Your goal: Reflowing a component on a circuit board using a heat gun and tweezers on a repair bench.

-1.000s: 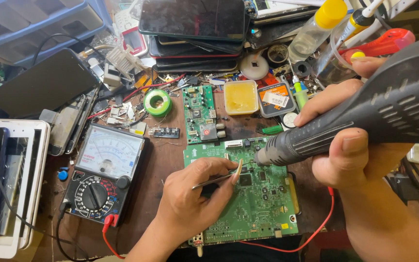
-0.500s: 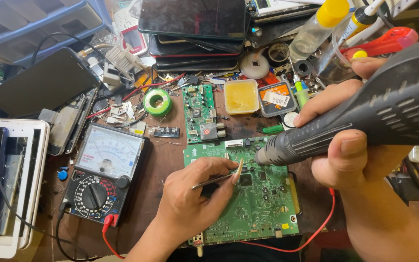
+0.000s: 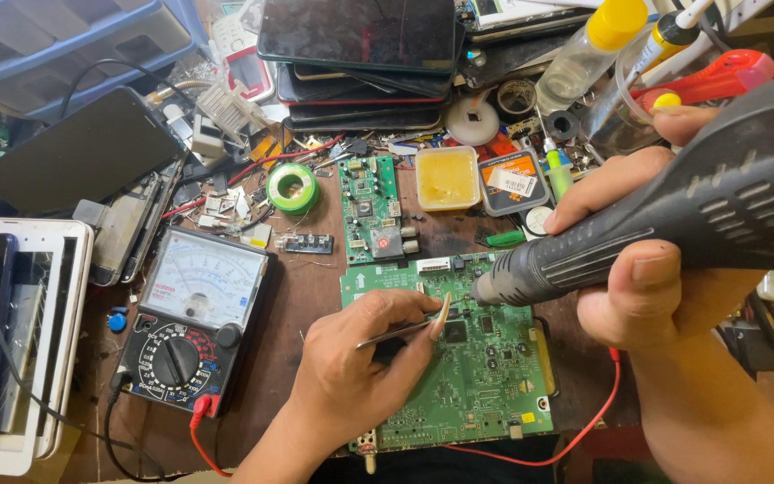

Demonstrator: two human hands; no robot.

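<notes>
Green main circuit board (image 3: 485,376) lies flat at the near edge of the brown bench, red wire (image 3: 597,417) curling round its right side. Left hand (image 3: 360,367) rests on the board's left part, fingers closed on metal tweezers (image 3: 400,330), tips pointing right toward a dark chip (image 3: 455,331) near the board's upper middle. Right hand (image 3: 647,260) wraps tight round a dark grey hot-air gun (image 3: 674,224), nozzle aimed down-left, just above the board near the tweezer tips; whether the nozzle touches the board cannot be told. Step in hand looks like heating a component while tweezers wait to lift or nudge it. Next move likely calls for steady nozzle height and a light tweezer pinch once solder softens.

Left of board: analog multimeter (image 3: 194,318) with red probe lead. Beyond: smaller green circuit board (image 3: 371,206), green solder-wire spool (image 3: 292,187), yellow flux tub (image 3: 447,177), orange-labelled tin (image 3: 511,182). Farthest back: stack of dark phones (image 3: 356,45), clear bottle with yellow cap (image 3: 589,49), red-handled tool (image 3: 718,76).
</notes>
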